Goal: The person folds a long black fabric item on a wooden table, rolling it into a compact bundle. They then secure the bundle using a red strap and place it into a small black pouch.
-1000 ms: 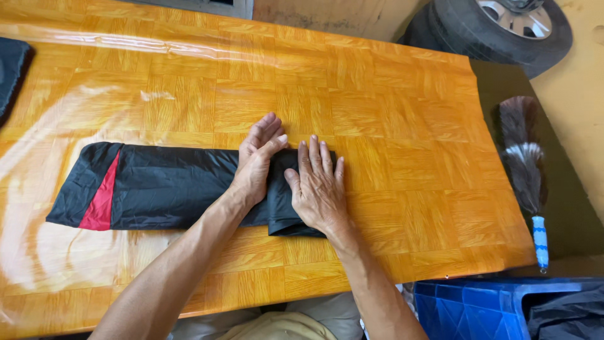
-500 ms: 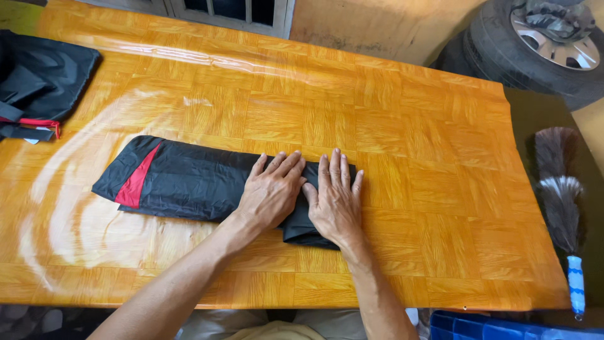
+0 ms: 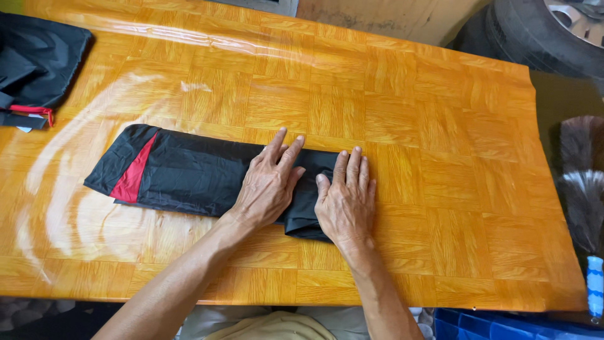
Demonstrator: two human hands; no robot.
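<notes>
A black garment with a red stripe [image 3: 182, 173] lies folded into a long strip on the glossy orange wood-pattern table [image 3: 409, 101]. My left hand [image 3: 269, 182] presses flat on its right part, fingers together and pointing away from me. Beside it, my right hand [image 3: 347, 203] lies flat over the garment's right end, palm down, fingers slightly spread. Neither hand grips the cloth; both rest on top of it. The red stripe sits near the garment's left end.
Another black cloth with red trim [image 3: 34, 63] lies at the table's far left corner. A car tyre [image 3: 541, 34] stands beyond the far right corner. A feather duster with a blue-and-white handle [image 3: 582, 189] lies right of the table; a blue crate [image 3: 509, 324] sits below.
The view has shifted, so the garment sits lower and more central in the picture. My hands stay flat on its right end, the left one a little further left than before.
</notes>
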